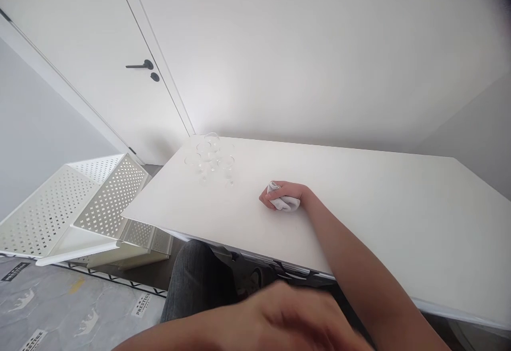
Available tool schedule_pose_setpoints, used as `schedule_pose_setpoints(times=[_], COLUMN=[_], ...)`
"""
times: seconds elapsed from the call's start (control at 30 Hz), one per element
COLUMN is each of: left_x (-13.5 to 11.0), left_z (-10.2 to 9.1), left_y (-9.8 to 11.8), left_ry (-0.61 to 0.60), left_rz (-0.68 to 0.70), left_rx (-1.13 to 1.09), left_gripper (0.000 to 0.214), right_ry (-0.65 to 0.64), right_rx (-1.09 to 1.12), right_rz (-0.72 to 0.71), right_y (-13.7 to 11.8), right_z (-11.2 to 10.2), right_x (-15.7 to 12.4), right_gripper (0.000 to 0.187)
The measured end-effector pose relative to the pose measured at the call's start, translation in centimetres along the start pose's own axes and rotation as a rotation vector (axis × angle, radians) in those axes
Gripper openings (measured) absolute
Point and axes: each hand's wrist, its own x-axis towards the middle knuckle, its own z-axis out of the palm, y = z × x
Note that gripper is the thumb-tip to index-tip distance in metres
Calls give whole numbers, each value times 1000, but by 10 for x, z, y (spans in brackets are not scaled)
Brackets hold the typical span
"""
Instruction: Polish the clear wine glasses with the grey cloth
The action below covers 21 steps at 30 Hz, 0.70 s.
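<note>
A crumpled white cloth point(288, 203) is bunched in my right hand point(275, 195), which is closed around it and rests on the white tabletop point(379, 218). The right forearm reaches in from the lower right, across the table's front edge. Close to the camera at the bottom, my left hand point(295, 314) hangs in front of the table, large and blurred. Its fingers point down to the right and are mostly hidden, so what they hold, if anything, does not show. To the left of my right hand, several clear stemmed glasses point(204, 151) stand grouped at the table's far left corner.
Left of the table stand white perforated metal shelves or bins point(107, 197). A grey printed wrapping point(80, 308) lies below them. Behind are a white wall point(299, 58) and a door with a black handle point(139, 65). My knee point(195, 271) is against the table's front edge.
</note>
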Motion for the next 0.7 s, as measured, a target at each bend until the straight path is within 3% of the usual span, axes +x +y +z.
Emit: schedule_pose_setpoints(times=[0.13,0.23,0.27,0.33,0.43,0.5,0.7], left_x=[-15,-27,-29,-31,-26,-19,0], left_z=[-52,-96,-110,-134,-158,-167,-183], left_y=[8,1,0,1,8,12,12], left_ry=[744,1158,1231,1230,1063,1020,1025], left_rz=[70,123,118,81,17,23,148], left_rx=[95,110,90,-43,-278,-374,-501], left_gripper=[18,8,5,20,52,67,74], right_ry=[-6,2,9,20,38,62,114], right_rx=[-5,13,21,36,72,103,144], right_rz=[-9,-16,-17,-29,-71,-97,-30], right_y=[-1,-1,-1,-1,0,0,-2], right_z=[0,0,1,1,2,2,4], right_x=[1,2,2,4,5,5,2], right_gripper=[50,50,50,51,52,51,49])
